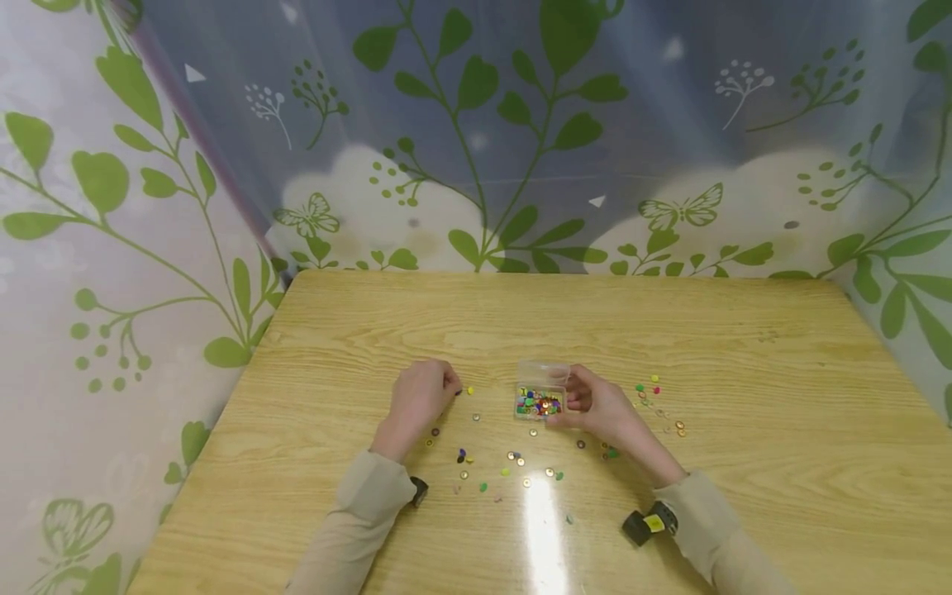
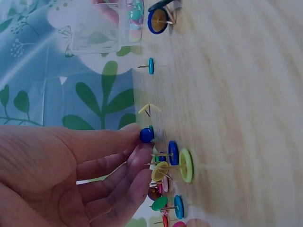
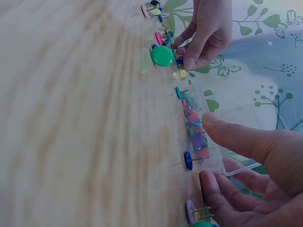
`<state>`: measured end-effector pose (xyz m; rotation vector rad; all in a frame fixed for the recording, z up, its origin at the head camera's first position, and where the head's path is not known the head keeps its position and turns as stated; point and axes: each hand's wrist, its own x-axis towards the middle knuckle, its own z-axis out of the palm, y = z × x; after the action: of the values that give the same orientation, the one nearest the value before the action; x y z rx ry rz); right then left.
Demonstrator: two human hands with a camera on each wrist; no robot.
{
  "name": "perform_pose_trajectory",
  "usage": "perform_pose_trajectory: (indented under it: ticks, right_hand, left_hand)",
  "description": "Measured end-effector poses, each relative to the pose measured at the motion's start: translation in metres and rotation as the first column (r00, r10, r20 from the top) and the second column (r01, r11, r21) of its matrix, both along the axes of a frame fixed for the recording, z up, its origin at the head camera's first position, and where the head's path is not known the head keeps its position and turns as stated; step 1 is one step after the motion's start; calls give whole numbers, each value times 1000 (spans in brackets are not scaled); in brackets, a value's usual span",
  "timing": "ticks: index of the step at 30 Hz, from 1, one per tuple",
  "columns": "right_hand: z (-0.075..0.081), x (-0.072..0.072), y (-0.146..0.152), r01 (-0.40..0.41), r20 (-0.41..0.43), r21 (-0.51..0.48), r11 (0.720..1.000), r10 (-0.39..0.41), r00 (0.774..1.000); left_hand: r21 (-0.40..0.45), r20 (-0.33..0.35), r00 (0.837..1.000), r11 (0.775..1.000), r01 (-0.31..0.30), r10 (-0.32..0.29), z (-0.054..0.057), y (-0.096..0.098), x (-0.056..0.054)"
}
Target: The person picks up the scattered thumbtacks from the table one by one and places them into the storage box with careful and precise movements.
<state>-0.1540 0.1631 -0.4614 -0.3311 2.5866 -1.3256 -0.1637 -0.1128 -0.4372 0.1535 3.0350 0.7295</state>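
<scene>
My left hand (image 1: 422,401) is low over the table, left of the box, and pinches a blue thumbtack (image 2: 147,135) between thumb and forefinger. A yellow thumbtack (image 1: 470,390) lies just beyond those fingertips. My right hand (image 1: 606,411) grips the right side of a small clear plastic box (image 1: 543,372), thumb at the near side and fingers round the back corner. The box's hinged lid stands raised at the back. Many-coloured thumbtacks (image 1: 545,405) fill its bottom. In the right wrist view, a dark blue thumbtack (image 3: 188,161) lies near the box.
Loose thumbtacks are scattered over the wooden table (image 1: 357,322), including gold ones (image 1: 526,483) in front of the box. Another group (image 1: 645,397) lies right of my right hand. A leaf-patterned curtain (image 1: 476,165) hangs behind the table. Both wrists wear dark straps.
</scene>
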Motion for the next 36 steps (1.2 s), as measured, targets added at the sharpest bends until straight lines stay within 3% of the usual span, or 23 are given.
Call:
perform_pose_trajectory:
  ticks: [7, 14, 23, 29, 36]
  right_hand:
    - [1, 0, 0, 9, 3, -9, 1000, -9, 1000]
    - [2, 1, 0, 3, 2, -8, 1000, -3, 1000]
    - [2, 0, 0, 5, 6, -2, 1000, -5, 1000]
    - [1, -1, 1, 7, 7, 3, 1000, -7, 1000]
    - [1, -1, 0, 2, 10, -11, 1000, -2, 1000]
  left_hand:
    - [54, 5, 999, 998, 34, -35, 0, -2, 1]
    - [-2, -66, 996, 998, 60, -60, -2, -1, 0]
    - [10, -132, 991, 999, 32, -31, 1, 1, 1]
    - [39, -183, 976, 991, 128, -119, 9, 17, 3]
    - [136, -109, 964, 957, 254, -241, 23, 44, 8]
